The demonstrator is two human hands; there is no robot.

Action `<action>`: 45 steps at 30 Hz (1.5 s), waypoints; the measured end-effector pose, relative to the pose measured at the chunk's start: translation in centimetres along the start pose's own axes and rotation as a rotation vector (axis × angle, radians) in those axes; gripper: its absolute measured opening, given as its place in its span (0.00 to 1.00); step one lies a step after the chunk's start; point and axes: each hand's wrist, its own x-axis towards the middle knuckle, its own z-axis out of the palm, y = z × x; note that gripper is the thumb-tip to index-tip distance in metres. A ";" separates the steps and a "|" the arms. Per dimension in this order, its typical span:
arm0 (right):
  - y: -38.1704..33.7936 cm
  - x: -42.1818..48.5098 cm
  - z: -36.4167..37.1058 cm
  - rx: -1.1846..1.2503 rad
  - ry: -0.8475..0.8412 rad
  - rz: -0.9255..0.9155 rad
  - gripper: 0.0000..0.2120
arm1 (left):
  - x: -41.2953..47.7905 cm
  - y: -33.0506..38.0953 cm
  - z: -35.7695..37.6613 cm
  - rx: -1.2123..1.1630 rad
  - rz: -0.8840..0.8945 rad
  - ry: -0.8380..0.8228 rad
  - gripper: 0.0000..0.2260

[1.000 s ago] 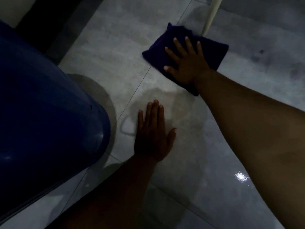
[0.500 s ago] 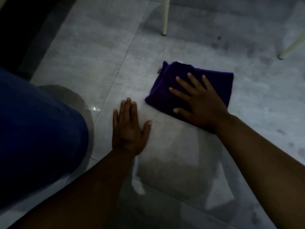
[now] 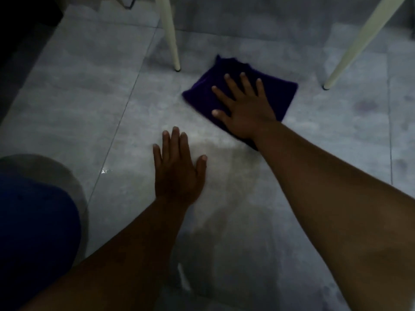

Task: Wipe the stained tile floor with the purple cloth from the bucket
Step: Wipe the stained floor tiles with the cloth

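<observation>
The folded purple cloth (image 3: 281,93) lies flat on the grey tile floor (image 3: 78,97), between two pale furniture legs. My right hand (image 3: 244,112) presses down on the cloth with fingers spread, covering its near half. My left hand (image 3: 177,173) rests flat on the bare tile, nearer to me and left of the cloth, holding nothing. A damp, darker patch (image 3: 226,176) spreads on the tile beside and below my left hand. Faint purplish stains (image 3: 365,105) mark the floor to the right of the cloth.
The blue bucket (image 3: 33,221) stands at the lower left, close to my left forearm. A cream leg (image 3: 171,41) touches down just left of the cloth, and another cream leg (image 3: 359,41) slants to the floor at its right. The far left is a dark edge.
My right hand has slid the cloth to the right across the tile, past the left leg. My left hand stays planted. The view has shifted, so less of the bucket shows.
</observation>
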 end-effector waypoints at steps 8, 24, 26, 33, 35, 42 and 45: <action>1.7 -3.7 0.7 -0.037 -0.001 -0.312 0.33 | -0.2 0.1 0.2 0.028 0.017 0.004 0.32; 3.2 12.9 -3.3 0.031 -0.080 0.051 0.32 | 0.2 0.0 0.0 0.048 0.037 0.031 0.32; 1.7 11.8 -3.0 0.019 -0.064 -0.043 0.31 | 0.1 0.0 0.0 0.048 0.037 0.036 0.32; -0.4 2.1 -0.7 -0.030 -0.049 -0.344 0.31 | 0.2 -0.1 -0.1 0.065 0.000 -0.058 0.34; 0.5 -1.3 -0.1 -0.043 -0.049 -0.388 0.31 | 0.2 -0.2 -0.1 0.074 -0.009 -0.050 0.34; 10.4 -5.7 -0.7 -0.066 -0.028 -0.162 0.34 | 0.5 0.1 -0.4 0.073 0.028 -0.055 0.34; 11.5 -3.5 -1.0 -0.045 0.004 -0.021 0.35 | 0.9 -0.1 -0.6 0.073 0.033 -0.036 0.33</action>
